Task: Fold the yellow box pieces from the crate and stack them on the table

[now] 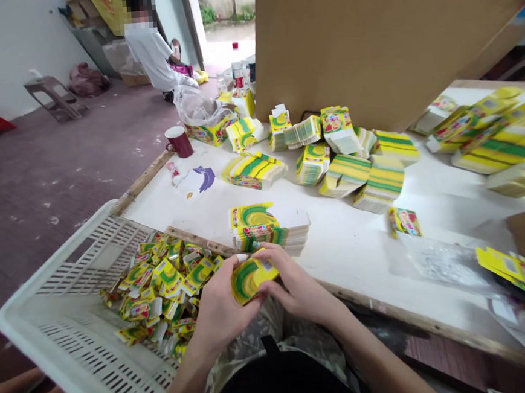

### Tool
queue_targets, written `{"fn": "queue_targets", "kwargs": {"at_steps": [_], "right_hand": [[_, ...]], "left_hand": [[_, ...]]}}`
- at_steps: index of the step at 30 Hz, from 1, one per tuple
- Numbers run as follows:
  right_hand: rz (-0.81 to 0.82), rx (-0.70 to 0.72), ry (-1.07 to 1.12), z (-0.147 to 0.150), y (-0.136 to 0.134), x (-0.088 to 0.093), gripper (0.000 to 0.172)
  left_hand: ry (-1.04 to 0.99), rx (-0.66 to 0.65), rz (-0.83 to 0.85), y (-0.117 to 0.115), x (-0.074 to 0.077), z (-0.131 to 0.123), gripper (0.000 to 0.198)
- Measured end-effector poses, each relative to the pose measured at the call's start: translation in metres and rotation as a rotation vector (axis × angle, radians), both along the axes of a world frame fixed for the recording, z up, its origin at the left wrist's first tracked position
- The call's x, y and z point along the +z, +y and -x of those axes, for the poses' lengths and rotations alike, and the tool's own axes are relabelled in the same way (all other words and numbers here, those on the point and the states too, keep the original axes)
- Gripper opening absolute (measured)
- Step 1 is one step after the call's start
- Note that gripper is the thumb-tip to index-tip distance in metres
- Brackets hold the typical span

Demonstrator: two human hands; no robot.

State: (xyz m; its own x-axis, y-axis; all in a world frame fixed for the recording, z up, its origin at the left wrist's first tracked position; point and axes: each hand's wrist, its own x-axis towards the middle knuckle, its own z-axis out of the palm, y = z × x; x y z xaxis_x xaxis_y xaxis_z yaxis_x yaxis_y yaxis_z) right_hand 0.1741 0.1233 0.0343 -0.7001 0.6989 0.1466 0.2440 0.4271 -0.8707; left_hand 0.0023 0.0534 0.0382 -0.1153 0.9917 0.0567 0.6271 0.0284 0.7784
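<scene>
Centrally, a yellow-green carton [251, 280] (thin glossy card) lies btwn L hand [222, 293] and R hand [291, 279], both part-closed, gripping it; long axis approx. left–right. Slotted white plastic basket [92, 337] w/ small boxes [164, 283]: nearer L hand. Card stack [265, 234] on tabletop [366, 246]: just beyond.

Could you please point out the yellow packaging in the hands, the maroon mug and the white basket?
Yellow packaging [248, 280]: head view, its printed face.
Maroon mug [182, 147]: head view, its outer wall.
White basket [8, 317]: head view, its rim's left corner.
</scene>
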Motion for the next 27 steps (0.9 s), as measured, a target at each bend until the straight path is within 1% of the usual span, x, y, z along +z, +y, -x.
{"fn": "queue_targets", "kwargs": {"at_steps": [2, 3, 4, 6, 7, 8, 9, 10, 11, 13, 15, 17, 19, 21, 23, 25, 26, 27], "right_hand": [[-0.004, -0.052, 0.043, 0.006, -0.003, -0.004, 0.060], [-0.026, -0.066, 0.056, 0.007, -0.001, -0.005, 0.064], [-0.064, -0.094, 0.061, 0.008, 0.004, -0.004, 0.062], [-0.174, -0.230, 0.037, 0.007, 0.020, -0.001, 0.045], [-0.235, -0.324, -0.004, 0.006, 0.031, 0.000, 0.035], [-0.290, -0.412, -0.066, 0.005, 0.043, 0.002, 0.030], [-0.335, -0.469, -0.153, 0.004, 0.054, 0.003, 0.029], [-0.366, -0.492, -0.247, 0.004, 0.064, 0.002, 0.027], [-0.380, -0.489, -0.332, 0.005, 0.072, 0.001, 0.022], [-0.381, -0.454, -0.431, 0.009, 0.083, -0.004, 0.010], [-0.370, -0.438, -0.441, 0.013, 0.086, -0.010, 0.002], [-0.361, -0.441, -0.426, 0.016, 0.087, -0.013, 0.003], [-0.343, -0.438, -0.408, 0.016, 0.086, -0.012, 0.007], [-0.320, -0.442, -0.385, 0.013, 0.081, -0.006, 0.011], [-0.265, -0.440, -0.320, 0.010, 0.072, 0.002, 0.014], [-0.161, -0.408, -0.195, 0.009, 0.055, 0.011, 0.018], [-0.095, -0.368, -0.124, 0.009, 0.045, 0.014, 0.018], [-0.037, -0.316, -0.068, 0.010, 0.034, 0.017, 0.017]], "left_hand": [[0.021, 0.015, 0.015, -0.003, -0.003, 0.004, 0.055], [0.037, 0.033, 0.030, -0.005, -0.005, 0.009, 0.053], [0.074, 0.067, 0.036, -0.007, -0.008, 0.017, 0.052], [0.225, 0.194, 0.011, -0.013, -0.013, 0.037, 0.052], [0.341, 0.277, -0.034, -0.015, -0.016, 0.048, 0.058], [0.438, 0.346, -0.053, -0.017, -0.018, 0.058, 0.065], [0.488, 0.388, -0.061, -0.019, -0.021, 0.067, 0.070], [0.511, 0.407, -0.070, -0.021, -0.023, 0.072, 0.073], [0.498, 0.398, -0.069, -0.022, -0.025, 0.075, 0.072], [0.411, 0.318, -0.055, -0.022, -0.029, 0.072, 0.064], [0.298, 0.238, -0.007, -0.020, -0.031, 0.062, 0.053], [0.175, 0.189, 0.053, -0.016, -0.032, 0.049, 0.047], [0.016, 0.148, 0.113, -0.012, -0.032, 0.036, 0.044], [-0.182, 0.080, 0.184, -0.007, -0.031, 0.023, 0.043], [-0.417, 0.023, 0.227, -0.003, -0.032, 0.010, 0.049], [-0.702, 0.003, 0.170, 0.001, -0.032, -0.004, 0.062], [-0.856, 0.023, 0.097, 0.003, -0.032, -0.011, 0.065], [-1.005, 0.062, 0.008, 0.006, -0.030, -0.017, 0.065]]}}
